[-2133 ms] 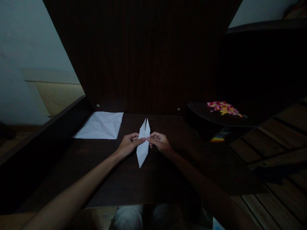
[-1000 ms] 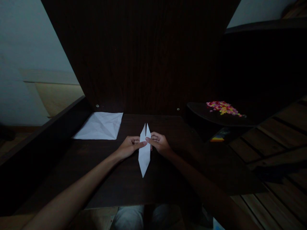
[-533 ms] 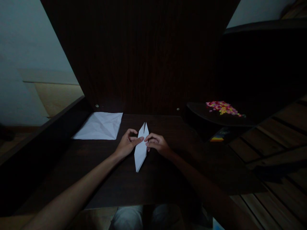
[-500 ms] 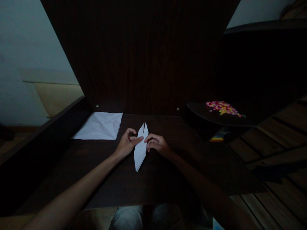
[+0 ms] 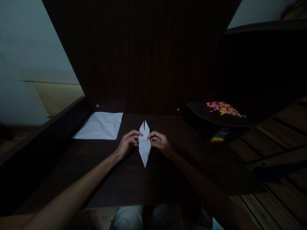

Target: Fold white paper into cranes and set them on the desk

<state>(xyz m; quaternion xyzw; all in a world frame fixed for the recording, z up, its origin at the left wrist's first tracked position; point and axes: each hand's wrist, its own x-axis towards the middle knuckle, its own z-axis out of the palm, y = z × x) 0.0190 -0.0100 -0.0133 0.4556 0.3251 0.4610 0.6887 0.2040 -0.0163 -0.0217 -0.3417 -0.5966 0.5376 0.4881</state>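
A folded white paper (image 5: pixel 145 147), long and pointed at both ends, is held over the dark table (image 5: pixel 115 179). Its far end splits into two narrow points; the near end comes to a single tip. My left hand (image 5: pixel 128 143) pinches its left edge, fingers on top and thumb hidden. On the opposite edge my right hand (image 5: pixel 160 142) grips with curled fingers, the index fingertip lying on the paper. Both hands sit at about the middle of its length.
Creased white sheets (image 5: pixel 100 126) lie flat at the table's back left. A dark panel (image 5: pixel 148 57) rises behind. To the right, a curved shelf (image 5: pixel 196 111) carries a heap of small pink, red and yellow pieces (image 5: pixel 224 108). A low dark board (image 5: pixel 48 137) edges the left side.
The folded paper has turned from a slant to nearly straight, its near tip swinging right. My left thumb has left its top face, and the left fingers now rest on its edge.
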